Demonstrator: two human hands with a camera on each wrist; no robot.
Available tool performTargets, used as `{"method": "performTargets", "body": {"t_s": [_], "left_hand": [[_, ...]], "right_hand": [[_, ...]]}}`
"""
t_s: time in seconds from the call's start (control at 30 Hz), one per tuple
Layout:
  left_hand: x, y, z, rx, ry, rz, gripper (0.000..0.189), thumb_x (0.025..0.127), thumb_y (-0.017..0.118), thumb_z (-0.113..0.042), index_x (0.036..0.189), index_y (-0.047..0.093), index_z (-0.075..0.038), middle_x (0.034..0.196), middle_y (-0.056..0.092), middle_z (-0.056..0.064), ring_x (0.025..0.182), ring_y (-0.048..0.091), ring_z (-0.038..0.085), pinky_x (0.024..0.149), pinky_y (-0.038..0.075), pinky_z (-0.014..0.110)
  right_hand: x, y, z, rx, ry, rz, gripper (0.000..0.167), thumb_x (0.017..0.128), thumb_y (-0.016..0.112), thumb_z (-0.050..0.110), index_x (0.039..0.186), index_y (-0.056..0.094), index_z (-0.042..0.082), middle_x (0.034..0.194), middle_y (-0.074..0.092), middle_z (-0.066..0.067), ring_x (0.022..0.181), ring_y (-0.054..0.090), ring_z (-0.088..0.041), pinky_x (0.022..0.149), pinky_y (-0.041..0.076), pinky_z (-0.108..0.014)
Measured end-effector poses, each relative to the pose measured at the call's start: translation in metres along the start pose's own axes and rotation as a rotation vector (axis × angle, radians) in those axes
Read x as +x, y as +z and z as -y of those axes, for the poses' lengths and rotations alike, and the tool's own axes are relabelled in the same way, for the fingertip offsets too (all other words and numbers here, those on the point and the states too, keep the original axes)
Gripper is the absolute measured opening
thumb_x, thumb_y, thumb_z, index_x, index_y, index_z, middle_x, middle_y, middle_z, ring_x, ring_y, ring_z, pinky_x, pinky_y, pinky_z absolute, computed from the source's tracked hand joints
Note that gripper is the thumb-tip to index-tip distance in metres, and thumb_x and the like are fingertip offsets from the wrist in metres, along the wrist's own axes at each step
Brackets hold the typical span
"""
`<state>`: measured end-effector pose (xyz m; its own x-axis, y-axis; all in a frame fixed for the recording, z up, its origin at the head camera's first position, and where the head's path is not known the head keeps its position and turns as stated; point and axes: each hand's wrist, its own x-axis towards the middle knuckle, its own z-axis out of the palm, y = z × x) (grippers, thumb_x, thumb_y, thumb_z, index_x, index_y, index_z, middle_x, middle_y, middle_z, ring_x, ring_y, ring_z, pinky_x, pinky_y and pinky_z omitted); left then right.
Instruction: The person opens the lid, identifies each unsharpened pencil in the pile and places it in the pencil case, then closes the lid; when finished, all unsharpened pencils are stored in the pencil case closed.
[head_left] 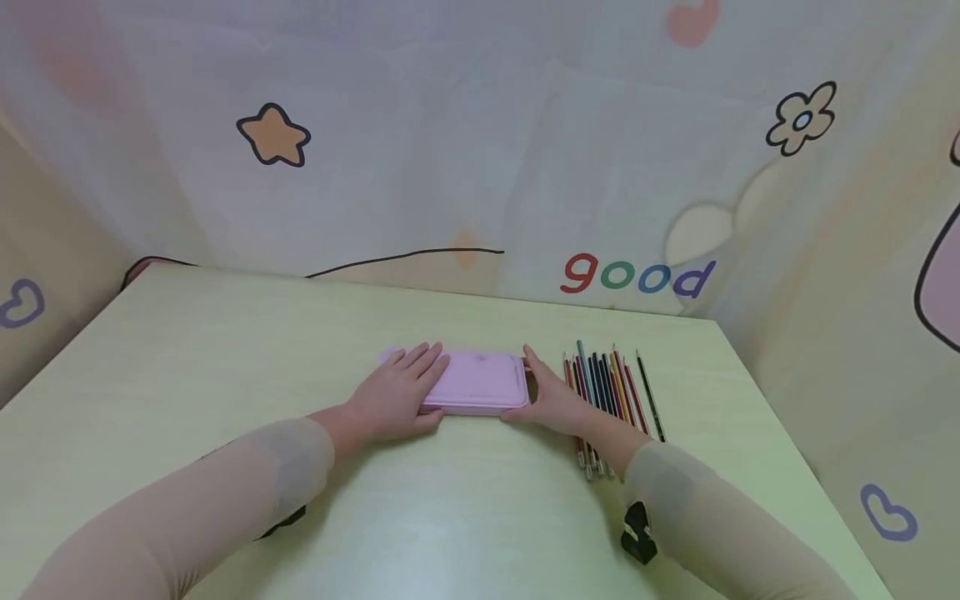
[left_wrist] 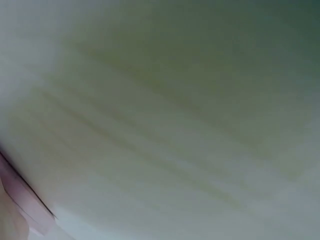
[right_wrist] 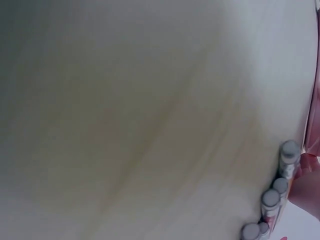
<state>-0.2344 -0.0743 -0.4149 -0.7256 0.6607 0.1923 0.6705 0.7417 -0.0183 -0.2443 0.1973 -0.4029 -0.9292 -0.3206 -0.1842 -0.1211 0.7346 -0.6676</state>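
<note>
A flat pink-lilac pencil case lies on the table, its lid down. Across the left part of the lid rests my left hand, fingers straight and thumb along the front edge. My right hand holds the right end, the thumb at the near corner and a finger at the far corner; its other fingers are hidden. Only a bit of the case shows in the left wrist view. Beside my right hand lies a row of pencils, partly under the wrist.
The pale wooden table reaches back to a printed cloth wall. One dark pencil lies slightly apart, right of the row. In the right wrist view, pencil ends show close to the right hand.
</note>
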Motion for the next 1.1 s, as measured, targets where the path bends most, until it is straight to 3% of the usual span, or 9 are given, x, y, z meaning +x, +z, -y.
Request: {"method": "performTargets", "body": {"t_s": [0.2,0.33,0.43,0.6,0.7,0.83,1.1], "left_hand": [[0.002,0.004,0.001,0.005,0.039,-0.027,0.073,0.089,0.048,-0.048,0.142,0.034,0.000,0.147,0.030,0.021,0.134,0.027,0.037,0.107,0.024,0.050],[0.004,0.005,0.002,0.014,0.046,-0.013,0.072,0.090,0.047,-0.048,0.141,0.035,0.001,0.146,0.031,0.022,0.134,0.028,0.039,0.107,0.024,0.051],[0.009,0.004,0.000,-0.026,0.024,-0.093,0.056,0.094,0.045,-0.037,0.132,0.049,0.003,0.138,0.044,0.022,0.128,0.040,0.036,0.104,0.032,0.048],[0.010,0.001,0.002,0.042,0.106,-0.199,0.052,0.090,0.051,-0.038,0.120,0.059,0.005,0.124,0.056,0.023,0.117,0.052,0.034,0.098,0.041,0.041],[0.005,-0.001,0.005,0.103,0.179,-0.191,0.065,0.084,0.057,-0.047,0.123,0.056,0.005,0.126,0.053,0.026,0.118,0.050,0.036,0.099,0.040,0.041],[0.005,-0.002,0.006,0.134,0.230,-0.180,0.066,0.084,0.056,-0.045,0.124,0.053,0.007,0.126,0.052,0.028,0.116,0.051,0.039,0.099,0.040,0.042],[0.010,-0.004,0.001,0.222,0.238,-0.044,0.064,0.086,0.049,-0.040,0.128,0.048,0.009,0.128,0.048,0.031,0.118,0.048,0.042,0.101,0.038,0.043]], "right_hand": [[-0.002,-0.001,0.000,0.004,-0.015,-0.001,0.119,0.070,0.080,0.042,0.150,-0.002,0.009,0.152,0.023,-0.012,0.139,0.018,-0.026,0.111,0.012,-0.045],[-0.002,-0.001,-0.001,0.011,-0.030,-0.001,0.118,0.071,0.080,0.040,0.150,-0.002,0.008,0.152,0.022,-0.013,0.139,0.017,-0.026,0.112,0.012,-0.044],[-0.003,0.000,-0.001,-0.001,-0.046,-0.002,0.116,0.072,0.080,0.037,0.149,-0.001,0.005,0.151,0.022,-0.015,0.139,0.018,-0.027,0.111,0.013,-0.044],[-0.003,0.002,0.001,-0.027,-0.059,0.005,0.114,0.074,0.079,0.033,0.149,0.000,0.002,0.150,0.023,-0.018,0.138,0.021,-0.028,0.111,0.015,-0.043],[-0.003,0.003,0.003,-0.032,-0.057,0.008,0.113,0.074,0.079,0.034,0.149,0.000,0.003,0.151,0.023,-0.017,0.138,0.021,-0.028,0.111,0.015,-0.043],[-0.004,0.003,0.003,-0.034,-0.045,0.001,0.113,0.074,0.079,0.035,0.149,0.001,0.004,0.151,0.023,-0.016,0.138,0.021,-0.028,0.111,0.015,-0.044],[-0.006,0.002,0.004,-0.025,-0.045,0.006,0.112,0.075,0.078,0.036,0.149,0.002,0.004,0.151,0.022,-0.016,0.139,0.019,-0.028,0.111,0.014,-0.044]]}}
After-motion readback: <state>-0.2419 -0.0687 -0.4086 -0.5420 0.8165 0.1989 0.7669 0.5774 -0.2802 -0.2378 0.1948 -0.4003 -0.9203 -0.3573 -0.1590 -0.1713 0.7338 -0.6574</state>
